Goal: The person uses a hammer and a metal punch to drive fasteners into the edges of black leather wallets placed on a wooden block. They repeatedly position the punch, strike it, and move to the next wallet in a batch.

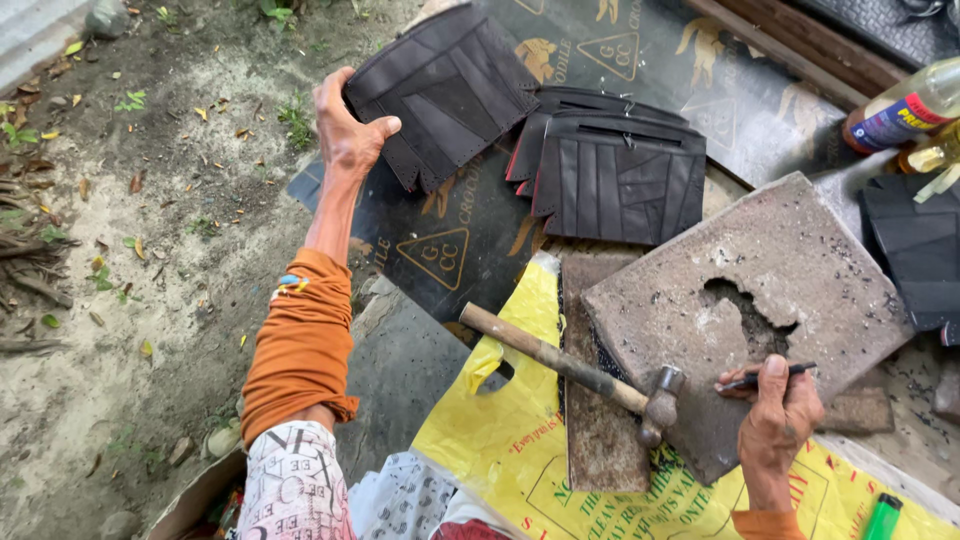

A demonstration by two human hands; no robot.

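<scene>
Holding black stitched panel [445,90] in left hand [345,130] grip | right hand [775,415] pinching thin dark tool [765,378] on stone slab [760,300]

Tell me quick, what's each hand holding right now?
Left hand: closed on a black stitched panel, lifted up.
Right hand: closed on a thin dark punch tool, resting on the stone slab.

left hand [345,125] grips black pouch [445,90] | right hand [780,415] holds punch [765,377]

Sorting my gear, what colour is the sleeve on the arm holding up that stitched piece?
Orange sleeve, on the left hand, in the head view.
</scene>
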